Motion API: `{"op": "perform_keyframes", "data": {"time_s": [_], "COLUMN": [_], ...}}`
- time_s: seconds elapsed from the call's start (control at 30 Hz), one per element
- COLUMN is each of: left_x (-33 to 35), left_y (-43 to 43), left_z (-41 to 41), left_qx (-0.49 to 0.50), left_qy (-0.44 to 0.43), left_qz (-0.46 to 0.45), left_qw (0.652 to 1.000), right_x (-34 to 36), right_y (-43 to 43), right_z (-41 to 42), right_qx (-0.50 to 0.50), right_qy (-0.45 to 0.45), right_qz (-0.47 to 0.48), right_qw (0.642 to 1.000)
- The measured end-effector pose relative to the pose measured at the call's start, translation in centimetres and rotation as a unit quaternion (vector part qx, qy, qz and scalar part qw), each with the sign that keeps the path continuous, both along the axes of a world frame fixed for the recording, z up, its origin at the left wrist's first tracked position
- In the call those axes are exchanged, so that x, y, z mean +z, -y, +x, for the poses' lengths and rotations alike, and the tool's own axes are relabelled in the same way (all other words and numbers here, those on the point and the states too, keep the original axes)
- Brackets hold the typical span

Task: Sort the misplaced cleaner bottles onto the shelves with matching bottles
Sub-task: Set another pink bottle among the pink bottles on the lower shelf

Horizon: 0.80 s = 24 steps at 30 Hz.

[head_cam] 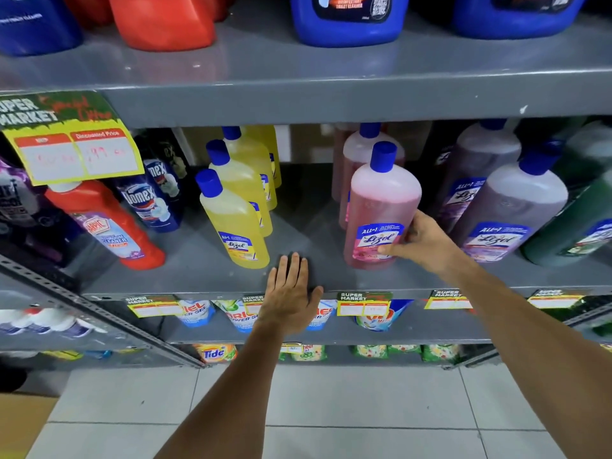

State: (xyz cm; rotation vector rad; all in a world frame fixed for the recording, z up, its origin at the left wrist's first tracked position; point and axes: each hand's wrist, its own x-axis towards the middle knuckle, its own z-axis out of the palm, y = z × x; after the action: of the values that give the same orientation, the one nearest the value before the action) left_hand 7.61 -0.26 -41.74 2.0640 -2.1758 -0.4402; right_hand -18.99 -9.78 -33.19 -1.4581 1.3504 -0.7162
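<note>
A pink Lizol bottle (381, 210) with a blue cap stands at the front of the grey middle shelf (205, 270), ahead of another pink bottle (361, 150). My right hand (420, 241) is wrapped around its lower right side, thumb across the label. Flat on the shelf's front edge, palm down with fingers apart, rests my left hand (293, 293), holding nothing. A row of yellow Lizol bottles (235, 217) stands just left of it. Purple-grey Lizol bottles (510, 210) stand to the right, with a green bottle (576, 223) beyond them.
A red Harpic bottle (109, 226) and dark blue Domex bottles (149, 200) lean at the left. A yellow price sign (73, 147) hangs from the upper shelf, which carries big blue jugs (347, 18) and a red jug (162, 21). Detergent pouches fill the lower shelves above a tiled floor.
</note>
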Motion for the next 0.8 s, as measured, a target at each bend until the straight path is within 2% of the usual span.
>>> {"op": "perform_keyframes", "data": {"time_s": [0.37, 0.8], "left_x": [-0.1, -0.6], "left_y": [0.0, -0.1], "left_z": [0.0, 0.1], "left_qx": [0.002, 0.007], "left_qy": [0.0, -0.01], "left_qz": [-0.003, -0.014], "left_qw": [1.0, 1.0], "right_x": [0.9, 0.0], "right_y": [0.4, -0.8], "right_z": [0.8, 1.1], "right_qx": [0.03, -0.012], "right_qy": [-0.014, 0.001], "right_qz": [0.021, -0.003], "right_qw": [0.999, 1.0]}}
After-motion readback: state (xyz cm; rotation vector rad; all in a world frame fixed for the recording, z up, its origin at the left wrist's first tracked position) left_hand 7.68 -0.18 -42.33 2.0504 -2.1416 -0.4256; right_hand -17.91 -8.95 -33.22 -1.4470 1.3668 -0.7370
